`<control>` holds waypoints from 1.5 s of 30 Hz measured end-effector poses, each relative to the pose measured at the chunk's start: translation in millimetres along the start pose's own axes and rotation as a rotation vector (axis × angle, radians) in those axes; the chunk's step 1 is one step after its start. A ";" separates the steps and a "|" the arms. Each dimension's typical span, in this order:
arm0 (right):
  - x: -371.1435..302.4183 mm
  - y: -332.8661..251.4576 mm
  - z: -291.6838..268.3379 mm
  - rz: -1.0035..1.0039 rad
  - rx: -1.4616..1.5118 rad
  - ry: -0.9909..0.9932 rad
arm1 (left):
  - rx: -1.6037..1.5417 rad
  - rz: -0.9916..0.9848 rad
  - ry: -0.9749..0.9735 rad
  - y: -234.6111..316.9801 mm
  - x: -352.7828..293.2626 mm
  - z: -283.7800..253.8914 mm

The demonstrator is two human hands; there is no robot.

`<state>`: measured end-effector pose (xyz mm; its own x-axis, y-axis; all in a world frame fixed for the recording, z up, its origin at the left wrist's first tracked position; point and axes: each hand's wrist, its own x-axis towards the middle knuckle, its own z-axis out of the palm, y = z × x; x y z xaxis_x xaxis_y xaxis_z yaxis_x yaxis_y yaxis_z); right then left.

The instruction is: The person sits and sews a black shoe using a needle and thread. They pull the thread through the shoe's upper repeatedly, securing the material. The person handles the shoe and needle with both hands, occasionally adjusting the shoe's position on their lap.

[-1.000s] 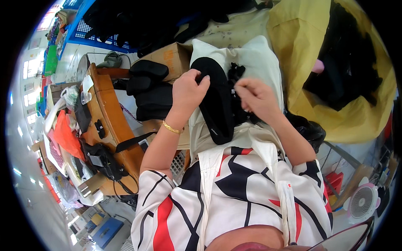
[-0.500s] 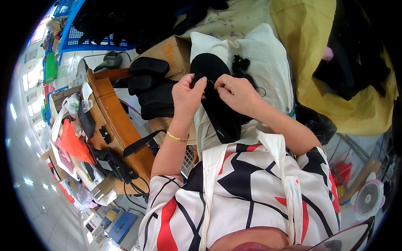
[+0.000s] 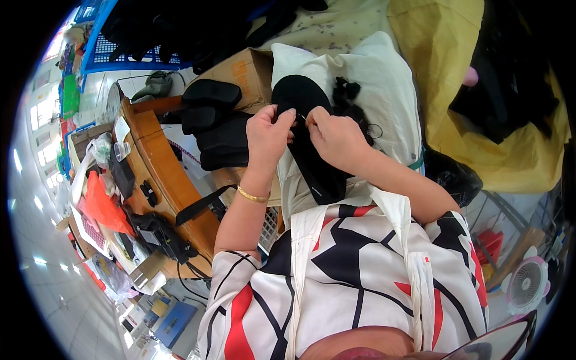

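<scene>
A long black shoe sole (image 3: 309, 144) lies on a cream cloth (image 3: 384, 102) over my lap. My left hand (image 3: 268, 133) grips its left edge near the toe, fingers curled. My right hand (image 3: 333, 137) is pinched just beside it, thumb and forefinger closed on the sole's upper part; a thin light thing shows between the two hands, too small to name. A small black ornament (image 3: 347, 91) rests on the cloth just beyond my right hand. A gold bangle (image 3: 252, 195) sits on my left wrist.
A stack of black soles (image 3: 217, 129) lies to my left beside a cardboard box (image 3: 243, 72). A wooden table (image 3: 165, 180) holds small tools and bags. A blue crate (image 3: 129, 45) of dark goods stands beyond. A yellow sack (image 3: 480, 120) is at right, a small fan (image 3: 527, 284) low right.
My hands have come together over the sole's upper part. My right hand moved left from the black ornament to meet the left one.
</scene>
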<state>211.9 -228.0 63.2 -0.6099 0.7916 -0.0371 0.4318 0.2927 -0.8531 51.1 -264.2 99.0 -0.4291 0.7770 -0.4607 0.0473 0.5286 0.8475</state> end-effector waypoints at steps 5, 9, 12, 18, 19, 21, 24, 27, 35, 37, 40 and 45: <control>-4.5 4.0 16.0 -0.126 -0.141 0.096 | -0.068 -0.116 -0.048 4.1 4.1 -3.8; -0.2 0.6 9.9 -0.124 -0.233 0.041 | -0.063 -0.111 -0.047 4.2 2.9 -4.3; -0.5 4.5 4.6 -0.148 -0.213 0.021 | -0.084 -0.119 -0.061 6.2 1.9 -4.9; 1.6 1.9 -10.3 -0.158 -0.188 -0.029 | -0.103 -0.141 -0.109 7.2 6.2 -8.7; 2.2 2.1 -11.2 -0.152 -0.179 -0.036 | -0.103 -0.140 -0.116 7.7 6.3 -9.0; 3.5 2.6 -12.0 -0.144 -0.159 -0.053 | -0.099 -0.143 -0.126 9.3 6.2 -8.6; 3.9 1.9 -10.1 -0.133 -0.122 -0.039 | -0.093 -0.162 -0.132 11.3 6.0 -8.8; 1.0 3.6 -0.6 -0.200 -0.140 0.051 | -0.103 -0.207 -0.139 11.7 7.6 -10.8; 1.9 -2.2 8.3 -0.122 -0.060 0.125 | -0.264 -0.283 -0.193 7.8 9.1 -15.4; 5.3 -3.3 7.1 -0.069 0.046 0.139 | -0.276 -0.262 -0.201 5.3 9.2 -14.3; 19.4 -3.4 0.9 -0.025 0.262 0.109 | -0.267 -0.231 -0.183 6.2 3.3 -7.9; 29.9 -8.4 -32.2 0.001 0.225 -0.017 | -0.202 -0.120 -0.206 -2.9 4.5 -10.7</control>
<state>211.5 -189.5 86.1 -0.6214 0.7822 -0.0452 0.2748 0.1636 -0.9475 39.4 -266.0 97.3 -0.2284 0.7770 -0.5866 -0.1817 0.5579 0.8098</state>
